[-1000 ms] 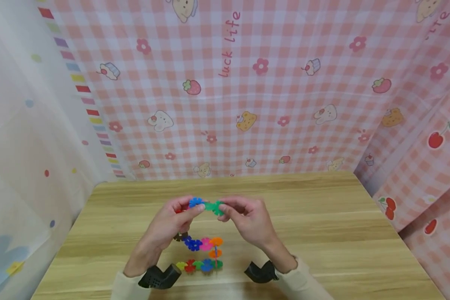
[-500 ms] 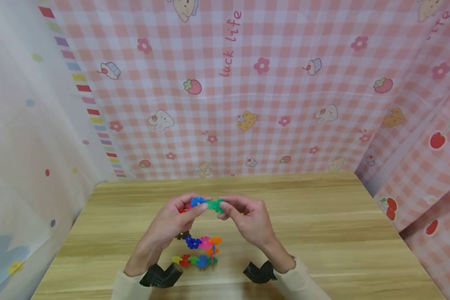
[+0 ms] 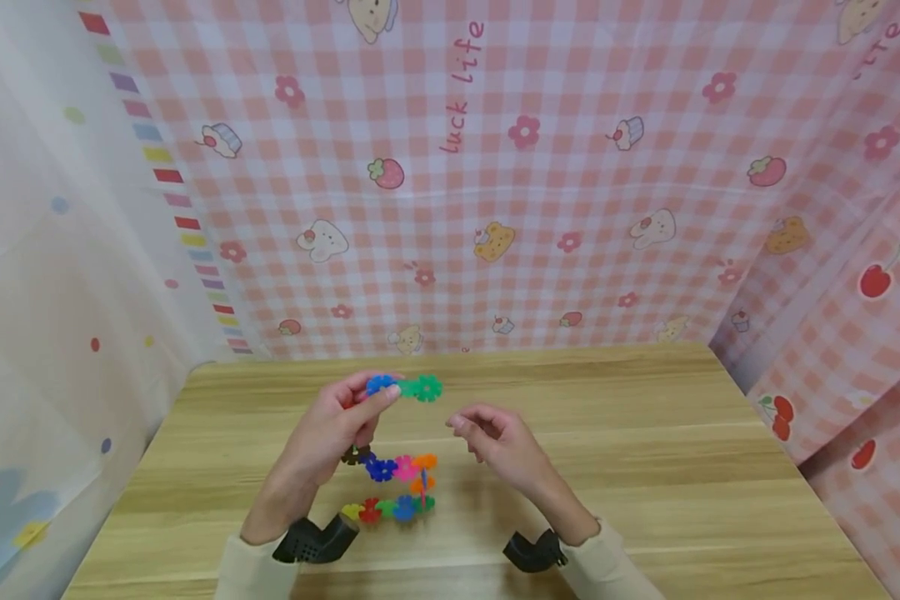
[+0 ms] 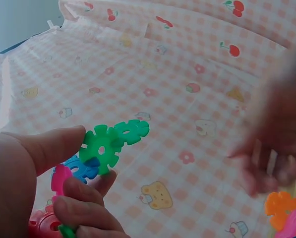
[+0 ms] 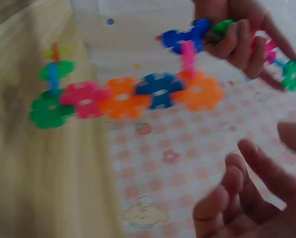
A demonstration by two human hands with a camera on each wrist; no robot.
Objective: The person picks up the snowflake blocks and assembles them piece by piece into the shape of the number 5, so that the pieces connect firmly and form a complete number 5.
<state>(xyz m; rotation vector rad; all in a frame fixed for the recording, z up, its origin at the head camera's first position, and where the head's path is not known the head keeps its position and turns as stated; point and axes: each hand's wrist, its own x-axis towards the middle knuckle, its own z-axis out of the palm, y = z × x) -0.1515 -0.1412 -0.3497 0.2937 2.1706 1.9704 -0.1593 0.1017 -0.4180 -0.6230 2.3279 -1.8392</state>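
Observation:
My left hand (image 3: 330, 429) pinches a chain of notched, flower-shaped plastic snowflake discs between thumb and fingers. At the chain's free end, a green disc (image 3: 429, 388) sticks out to the right, joined to another green disc (image 4: 101, 149). A blue disc (image 4: 78, 168) lies by the thumb; pink and red discs are partly hidden by the fingers. The chain's other part, with dark blue, pink and orange discs (image 5: 122, 99), hangs below and bends back under the hand. My right hand (image 3: 506, 446) is apart from the chain, its fingers loosely bent with nothing between them.
A wooden table (image 3: 645, 467) lies under both hands. Behind it hangs a pink checked curtain (image 3: 525, 192), and a white dotted curtain (image 3: 60, 275) hangs at the left. Black wrist cameras (image 3: 317, 542) are strapped to both wrists.
The right hand has let go of the green end disc and drawn back right and down. My left hand has moved slightly up and left with the chain, whose hanging part shifted too.

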